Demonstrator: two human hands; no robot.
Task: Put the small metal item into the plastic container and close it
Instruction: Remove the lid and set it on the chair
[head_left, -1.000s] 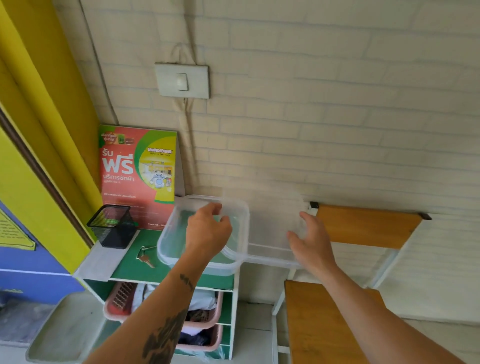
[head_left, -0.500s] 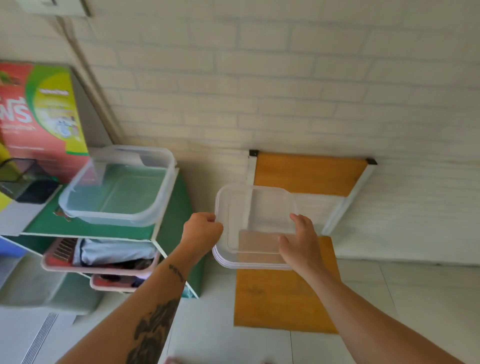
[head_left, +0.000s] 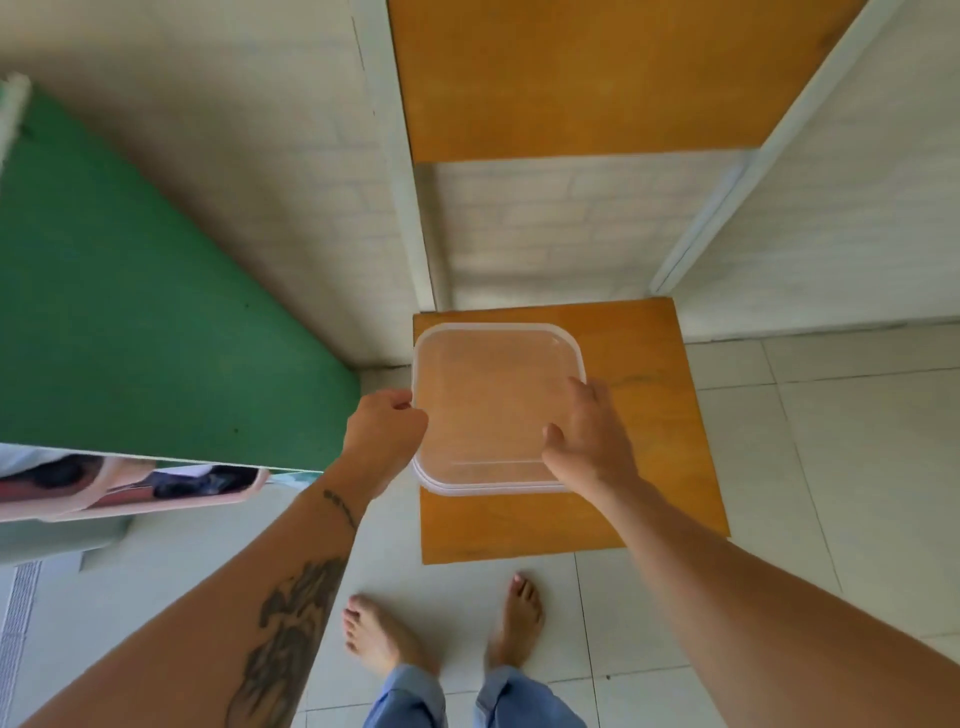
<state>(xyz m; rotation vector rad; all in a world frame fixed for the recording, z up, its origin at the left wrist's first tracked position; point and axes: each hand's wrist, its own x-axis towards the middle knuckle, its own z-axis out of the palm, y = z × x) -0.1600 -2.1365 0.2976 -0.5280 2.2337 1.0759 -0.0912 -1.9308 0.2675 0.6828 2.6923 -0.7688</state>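
A clear square plastic lid (head_left: 488, 405) is held flat just above the orange seat of a wooden chair (head_left: 649, 447). My left hand (head_left: 384, 441) pinches the lid's left edge. My right hand (head_left: 587, 441) grips its right front corner, thumb on top. Whether the lid touches the seat I cannot tell. The container's tub and the small metal item are out of view.
A green-topped shelf unit (head_left: 130, 322) stands at the left, with pink trays (head_left: 156, 488) of dark items under it. The chair's orange backrest (head_left: 597, 78) leans against the white brick wall. My bare feet (head_left: 441, 634) stand on the tiled floor before the chair.
The lid came off the tub on the green shelf and was carried right and down over the chair seat. The view tilted down, so the tub and keys left the frame.
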